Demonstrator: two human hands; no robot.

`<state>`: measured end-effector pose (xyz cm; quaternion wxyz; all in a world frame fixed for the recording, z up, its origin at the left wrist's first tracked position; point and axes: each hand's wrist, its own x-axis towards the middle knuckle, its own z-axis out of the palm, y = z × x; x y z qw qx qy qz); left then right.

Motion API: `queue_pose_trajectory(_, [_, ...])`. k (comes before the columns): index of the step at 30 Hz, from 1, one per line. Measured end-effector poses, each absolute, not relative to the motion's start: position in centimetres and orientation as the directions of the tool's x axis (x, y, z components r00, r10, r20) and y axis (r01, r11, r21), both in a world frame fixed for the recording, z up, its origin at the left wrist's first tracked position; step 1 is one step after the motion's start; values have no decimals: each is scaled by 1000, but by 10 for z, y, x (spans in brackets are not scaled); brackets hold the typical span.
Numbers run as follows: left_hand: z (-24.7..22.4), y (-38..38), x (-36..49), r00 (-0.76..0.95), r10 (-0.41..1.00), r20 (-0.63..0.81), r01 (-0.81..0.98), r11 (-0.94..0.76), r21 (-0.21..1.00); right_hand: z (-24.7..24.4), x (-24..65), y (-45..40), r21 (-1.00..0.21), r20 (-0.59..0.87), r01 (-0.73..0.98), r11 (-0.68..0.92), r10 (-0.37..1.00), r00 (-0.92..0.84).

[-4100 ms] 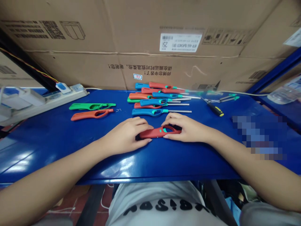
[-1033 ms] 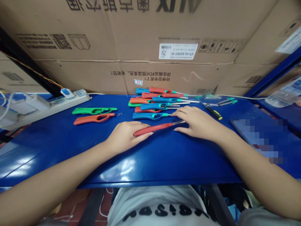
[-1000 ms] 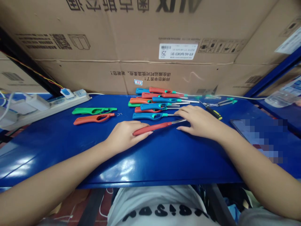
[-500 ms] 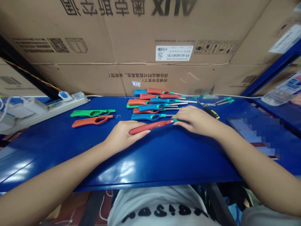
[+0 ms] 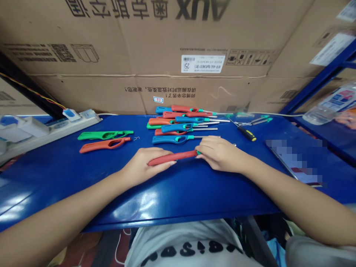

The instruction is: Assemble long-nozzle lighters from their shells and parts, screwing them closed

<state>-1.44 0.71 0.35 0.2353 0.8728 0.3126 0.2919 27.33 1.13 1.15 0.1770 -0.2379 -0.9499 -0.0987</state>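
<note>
A red lighter [image 5: 172,157] is held level above the blue table, between both hands. My left hand [image 5: 144,165] is closed round its handle end, thumb along the near side. The fingers of my right hand [image 5: 215,152] pinch its green collar, and a metal tip shows just beyond that hand. Behind them lies a pile of red, orange, green and blue lighters with metal rods, the nearest a blue lighter [image 5: 169,139]. To the left are a green lighter body [image 5: 104,135] and an orange lighter body [image 5: 104,144], without rods.
A white power strip [image 5: 63,128] runs along the left side of the blue table [image 5: 133,204]. A screwdriver [image 5: 246,133], metal rods with green ends [image 5: 260,120] and a flat tablet-like device [image 5: 294,159] lie right. A large cardboard box [image 5: 155,40] stands behind.
The red lighter has turned, so its trigger side shows less. My right hand now covers its collar end, with a metal tip showing beyond the hand. The whole view has shifted slightly.
</note>
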Motion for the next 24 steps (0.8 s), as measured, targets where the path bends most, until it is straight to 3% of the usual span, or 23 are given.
queue_pose_trajectory(8, [-3,4,-16,660,636,400,404,-750,524,10,273,8,-27,400,468,883,439,-805])
queue_pose_trajectory(12, [-4,6,-16,674,637,373,414,-745,523,6,273,10,6,364,475,880,441,-820])
queue_pose_trajectory(17, [0,13,-16,747,619,242,436,-732,524,8,272,14,48,186,517,855,501,-845])
queue_pose_trajectory(24, [5,17,-14,789,608,81,548,-758,354,25,282,15,-183,55,604,776,621,-782])
